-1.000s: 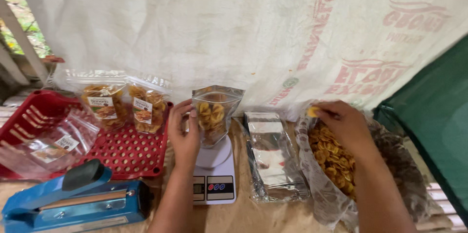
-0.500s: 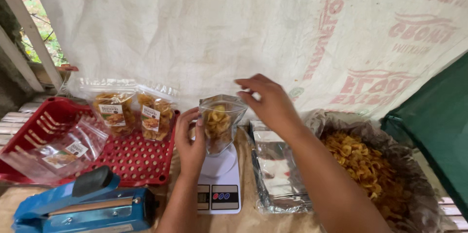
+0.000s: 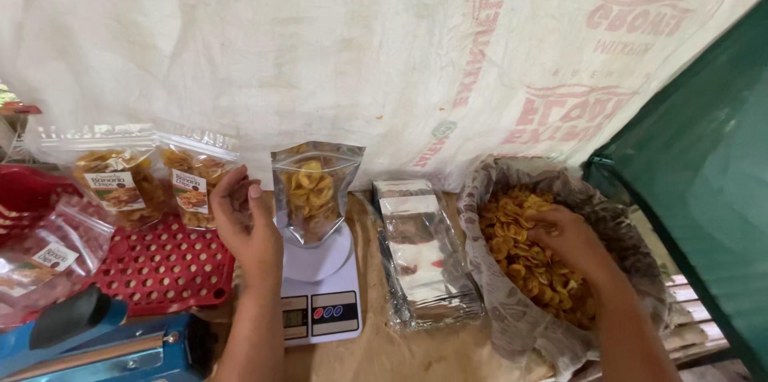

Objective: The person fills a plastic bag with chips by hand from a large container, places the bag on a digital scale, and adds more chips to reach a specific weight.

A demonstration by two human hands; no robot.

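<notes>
A clear stand-up pouch partly filled with yellow banana chips stands upright on a white digital kitchen scale. My left hand rests just left of the pouch, fingers curled beside its edge; whether it touches the pouch I cannot tell. My right hand reaches down into a large plastic-lined bag of loose banana chips at the right, fingers closed among the chips.
A stack of empty silver pouches lies between scale and chip bag. A red perforated tray holds filled, labelled chip pouches. A blue heat sealer sits at front left. White sacking hangs behind; green tarp at right.
My right hand went from the chip bag to the pouch mouth, then back down into the chip bag. My left hand stayed beside the pouch on the scale.
</notes>
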